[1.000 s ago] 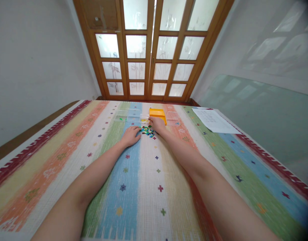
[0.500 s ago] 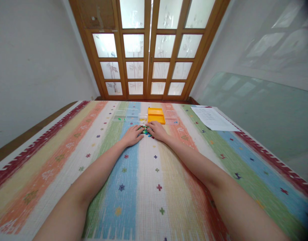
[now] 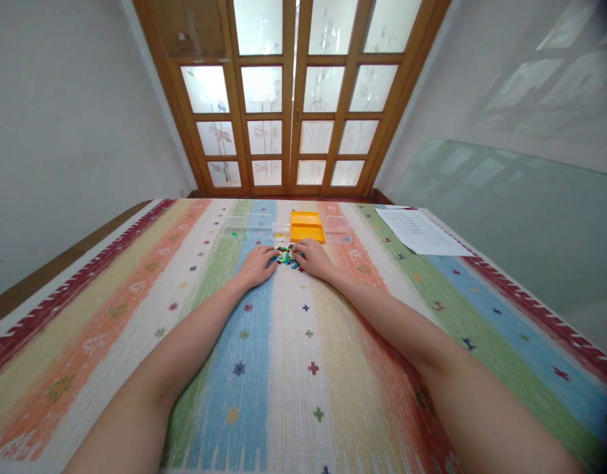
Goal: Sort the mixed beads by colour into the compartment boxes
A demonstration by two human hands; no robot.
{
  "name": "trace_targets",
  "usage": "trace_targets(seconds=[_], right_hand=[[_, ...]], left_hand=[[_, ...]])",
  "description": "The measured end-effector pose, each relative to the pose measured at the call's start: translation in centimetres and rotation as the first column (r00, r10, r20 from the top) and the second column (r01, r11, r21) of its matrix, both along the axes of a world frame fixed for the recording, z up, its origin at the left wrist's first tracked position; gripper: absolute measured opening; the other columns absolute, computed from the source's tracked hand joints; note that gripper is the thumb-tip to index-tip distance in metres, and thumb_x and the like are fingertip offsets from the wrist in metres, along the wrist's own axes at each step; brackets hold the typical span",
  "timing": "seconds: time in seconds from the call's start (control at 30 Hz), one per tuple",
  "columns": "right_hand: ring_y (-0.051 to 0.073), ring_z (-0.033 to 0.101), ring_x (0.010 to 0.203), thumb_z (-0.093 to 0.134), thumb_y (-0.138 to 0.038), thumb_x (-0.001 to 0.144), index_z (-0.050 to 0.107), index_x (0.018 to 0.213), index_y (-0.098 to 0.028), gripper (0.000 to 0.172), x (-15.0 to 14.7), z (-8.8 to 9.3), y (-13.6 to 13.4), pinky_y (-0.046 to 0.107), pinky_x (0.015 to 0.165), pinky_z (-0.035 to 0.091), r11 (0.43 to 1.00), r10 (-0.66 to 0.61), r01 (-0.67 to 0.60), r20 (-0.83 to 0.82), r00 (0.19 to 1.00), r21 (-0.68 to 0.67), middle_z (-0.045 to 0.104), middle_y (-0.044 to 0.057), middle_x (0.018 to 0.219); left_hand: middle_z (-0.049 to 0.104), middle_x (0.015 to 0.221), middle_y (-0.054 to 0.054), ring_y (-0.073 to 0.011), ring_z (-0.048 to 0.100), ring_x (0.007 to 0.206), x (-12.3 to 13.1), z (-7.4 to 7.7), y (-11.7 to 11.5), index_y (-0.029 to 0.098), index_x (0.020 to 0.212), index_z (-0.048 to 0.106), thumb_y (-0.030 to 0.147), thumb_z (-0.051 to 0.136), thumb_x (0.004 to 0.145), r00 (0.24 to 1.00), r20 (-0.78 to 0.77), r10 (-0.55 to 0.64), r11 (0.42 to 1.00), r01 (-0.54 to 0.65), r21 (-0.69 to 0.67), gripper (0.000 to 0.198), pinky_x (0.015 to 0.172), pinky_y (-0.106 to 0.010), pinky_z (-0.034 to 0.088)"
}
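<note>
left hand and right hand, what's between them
The head view shows a loose pile of small green, blue and reddish pieces between left hand and right hand.

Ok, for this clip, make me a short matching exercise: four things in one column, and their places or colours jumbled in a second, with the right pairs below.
Things
1. Left hand
2. Pile of small pieces
3. Yellow box
4. Paper

Places and colours
A. Just beyond the right hand
B. White, far to the right of the other three
C. At the left edge of the small pieces
D. Between the two hands, in mixed colours including green and blue

Right pairs
1-C, 2-D, 3-A, 4-B
</note>
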State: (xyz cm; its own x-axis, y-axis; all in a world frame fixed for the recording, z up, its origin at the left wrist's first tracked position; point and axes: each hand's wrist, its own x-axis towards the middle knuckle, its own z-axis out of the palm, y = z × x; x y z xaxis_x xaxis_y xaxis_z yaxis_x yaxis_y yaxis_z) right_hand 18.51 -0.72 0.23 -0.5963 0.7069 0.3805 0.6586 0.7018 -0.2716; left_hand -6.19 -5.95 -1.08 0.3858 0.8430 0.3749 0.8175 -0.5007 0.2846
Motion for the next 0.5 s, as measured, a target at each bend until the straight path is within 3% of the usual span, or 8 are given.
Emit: trace_targets(seconds=[0.33,0.4,0.5], right_hand=[[0.022,0.064,0.113,0.046,-0.023,0.105,0.074,0.12,-0.02,0.032,4.6,-0.3,0.1,0.034,0.102,0.047,0.973,-0.2,0.186,-0.1,0.975,-0.138,0.073,0.01,0.123],[0.022,0.065,0.115,0.046,-0.025,0.106,0.073,0.125,-0.02,0.033,4.6,-0.5,0.2,0.034,0.104,0.047,0.975,-0.184,0.171,-0.088,0.979,-0.145,0.073,0.01,0.127],[0.024,0.062,0.125,0.053,-0.027,0.104,0.071,0.131,-0.02,0.033,4.2,-0.6,0.0,0.037,0.11,0.045,0.993,-0.052,0.046,-0.049,0.997,-0.111,0.071,0.01,0.135]], left_hand=[[0.056,0.153,-0.01,-0.0281,0.05,0.142,0.2,-0.1,0.1,0.025,0.146,0.06,0.039,0.053,0.101,0.998,-0.058,0.001,0.999,-0.003,-0.037,0.047,0.124,-0.048,0.037],[0.055,0.155,-0.009,-0.0284,0.05,0.143,0.2,-0.2,0.2,0.026,0.146,0.06,0.039,0.053,0.101,0.997,-0.072,0.005,0.999,-0.008,-0.046,0.047,0.124,-0.048,0.037],[0.055,0.155,-0.01,-0.0287,0.05,0.143,0.1,-0.3,0.3,0.025,0.146,0.06,0.039,0.053,0.101,0.997,-0.075,-0.002,0.999,-0.002,-0.049,0.048,0.124,-0.049,0.037]])
